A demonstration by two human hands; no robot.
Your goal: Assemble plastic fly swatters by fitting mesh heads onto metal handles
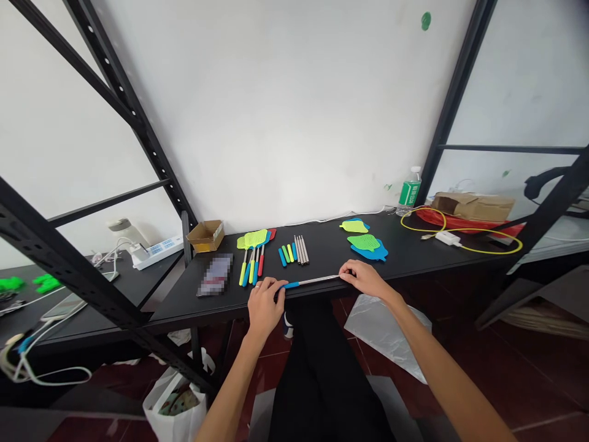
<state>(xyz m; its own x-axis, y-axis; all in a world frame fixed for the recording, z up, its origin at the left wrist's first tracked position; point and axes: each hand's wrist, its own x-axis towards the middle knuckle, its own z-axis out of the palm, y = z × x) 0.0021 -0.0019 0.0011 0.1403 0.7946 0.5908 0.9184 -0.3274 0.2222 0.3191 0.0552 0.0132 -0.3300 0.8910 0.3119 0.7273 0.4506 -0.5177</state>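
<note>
A thin metal rod (319, 280) with a blue handle (291, 285) lies level across the front of the black table. My left hand (267, 302) is closed around the blue handle. At the rod's other end, my right hand (363, 277) pinches the metal tip. Beyond my hands lie several loose blue, green and yellow handles (288, 253) beside a row of metal rods (301, 250). To their left are several fly swatters (254, 255) with yellow, blue and red heads. Loose leaf-shaped swatter heads in green (363, 242), blue (381, 253) and yellow (353, 226) rest on the right.
A small cardboard box (205, 236) and a pixelated flat packet (215, 274) are at the table's left. On the right stand a water bottle (409, 191), a yellow cable (488, 250) and a brown carton (473, 205). Black shelf posts (444, 116) rise at both sides.
</note>
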